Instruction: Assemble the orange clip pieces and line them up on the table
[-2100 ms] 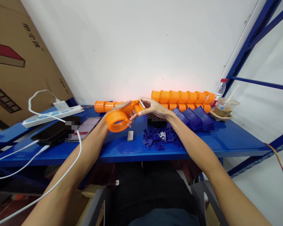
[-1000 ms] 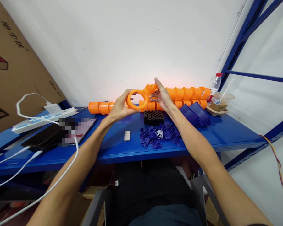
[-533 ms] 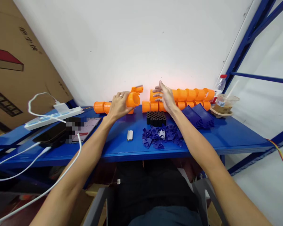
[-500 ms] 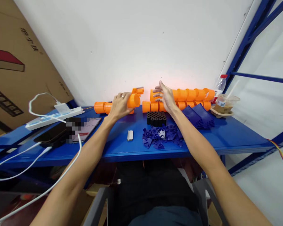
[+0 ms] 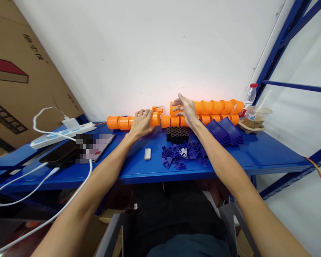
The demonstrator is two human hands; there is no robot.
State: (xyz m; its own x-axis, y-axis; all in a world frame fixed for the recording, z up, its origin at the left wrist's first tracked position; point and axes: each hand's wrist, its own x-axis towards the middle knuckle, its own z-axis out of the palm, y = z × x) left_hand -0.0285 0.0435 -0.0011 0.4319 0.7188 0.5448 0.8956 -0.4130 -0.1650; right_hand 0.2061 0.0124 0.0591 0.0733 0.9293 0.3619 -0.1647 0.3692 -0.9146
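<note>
My left hand (image 5: 141, 123) is wrapped over an orange plastic cylinder (image 5: 156, 119) at the right end of the left orange row (image 5: 117, 122); its palm side is hidden. Just behind that cylinder sits a small orange piece with a grey top (image 5: 157, 109). Fingers apart and holding nothing visible, my right hand (image 5: 186, 110) is raised in front of the stacked orange cylinders (image 5: 214, 107). Below it stands a block of black tubes (image 5: 177, 135). Closer to the front edge lies a pile of dark blue plastic pieces (image 5: 173, 157).
Blue flat sheets (image 5: 224, 132) fan out right of my right wrist. A drink cup (image 5: 254, 117) and a bottle (image 5: 249, 96) stand at the right. A small white-grey piece (image 5: 147, 154) lies centrally. Phones (image 5: 61, 151), cables and a power strip (image 5: 61, 135) occupy the left.
My left hand has lowered the orange cylinder and shifted slightly right, bringing it level with the left row. My right hand has barely moved and stays open.
</note>
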